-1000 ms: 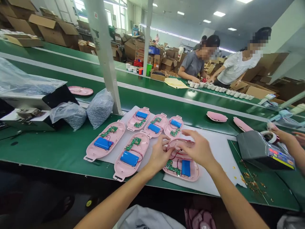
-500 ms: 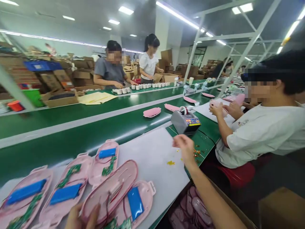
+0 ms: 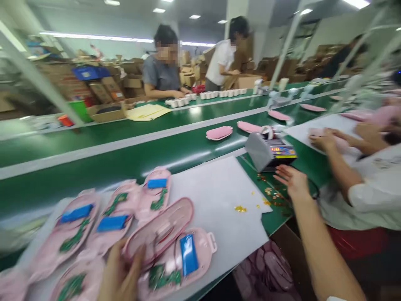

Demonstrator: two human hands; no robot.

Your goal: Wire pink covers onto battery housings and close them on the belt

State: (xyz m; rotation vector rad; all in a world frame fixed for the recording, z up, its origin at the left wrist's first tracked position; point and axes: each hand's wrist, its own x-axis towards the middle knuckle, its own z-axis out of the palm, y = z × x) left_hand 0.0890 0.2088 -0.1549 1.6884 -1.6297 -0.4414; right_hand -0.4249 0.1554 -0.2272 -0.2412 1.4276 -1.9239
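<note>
Head cam shows red digits (image 3: 275,149) lit on the display (image 3: 284,151) of the grey machine (image 3: 259,152), though they're too blurry to read for sure. The left hand (image 3: 122,269) still has thumb and fingers pinching the near end of a pink cover (image 3: 154,235), tilted over an open pink shell (image 3: 203,249) with a blue battery (image 3: 189,254) on the white sheet (image 3: 216,188). Compared to half a second ago, the right hand (image 3: 293,180) has gone from the sheet's edge to just in front of that machine, curled fingers now spread and released.
</note>
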